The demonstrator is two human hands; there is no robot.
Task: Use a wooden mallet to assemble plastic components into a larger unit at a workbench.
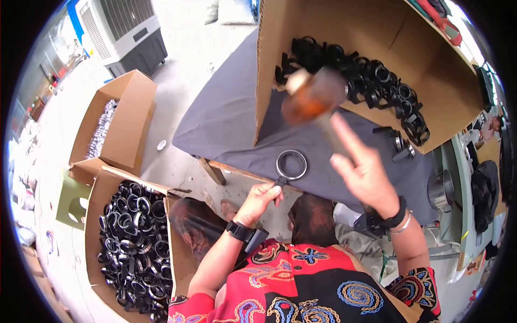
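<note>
The left hand (259, 200) has its grip clamped on the dark tab of a ring (292, 178) at the near edge of the bench (221, 102); whether the ring touches the bench cannot be told. The right hand (367, 175) has its grip on a blurred mallet (315, 97), index finger extended. On the far right, an open carton (444, 94) holds black loops (377, 75). At near left, a box (182, 269) holds a heap of similar pieces (132, 231).
</note>
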